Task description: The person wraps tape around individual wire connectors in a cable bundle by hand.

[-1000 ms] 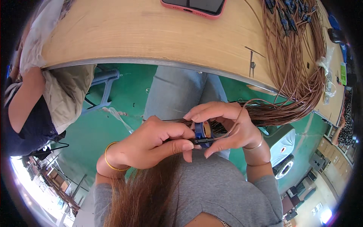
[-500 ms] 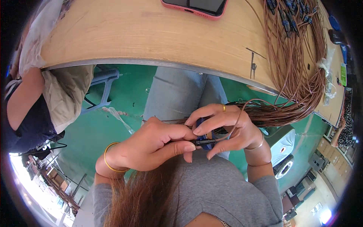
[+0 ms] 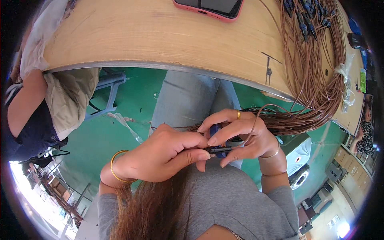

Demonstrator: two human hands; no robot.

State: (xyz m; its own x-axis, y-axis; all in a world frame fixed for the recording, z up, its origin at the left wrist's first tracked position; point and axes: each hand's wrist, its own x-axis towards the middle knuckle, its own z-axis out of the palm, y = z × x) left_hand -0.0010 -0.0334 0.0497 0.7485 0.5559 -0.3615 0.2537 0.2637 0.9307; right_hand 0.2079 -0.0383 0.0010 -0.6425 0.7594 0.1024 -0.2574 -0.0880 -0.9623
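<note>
My left hand [image 3: 166, 152] pinches a slim black cable connector [image 3: 220, 150] between thumb and bent index finger, above my lap. My right hand [image 3: 250, 134] curls from the other side, its fingertips close about the connector and a blue object [image 3: 215, 130] behind it. Fingers cover much of that blue object, so its kind is unclear. From the connector's right end a thin brown cable [image 3: 258, 120] loops up over my right fingers toward a large bundle of brown cables [image 3: 296, 120], which hangs off the table edge.
On the wooden table [image 3: 140, 36] lie a phone in a pink case [image 3: 224, 10] and, at right, several blue-and-black cable ends [image 3: 306, 24]. Another person's arm [image 3: 28, 104] shows at the left. A blue stool [image 3: 110, 92] stands below the table on the green floor.
Both hands keep nearly the same place and grip. The connector has moved very slightly to the right, and the blue object between my fingers appears slightly shifted.
</note>
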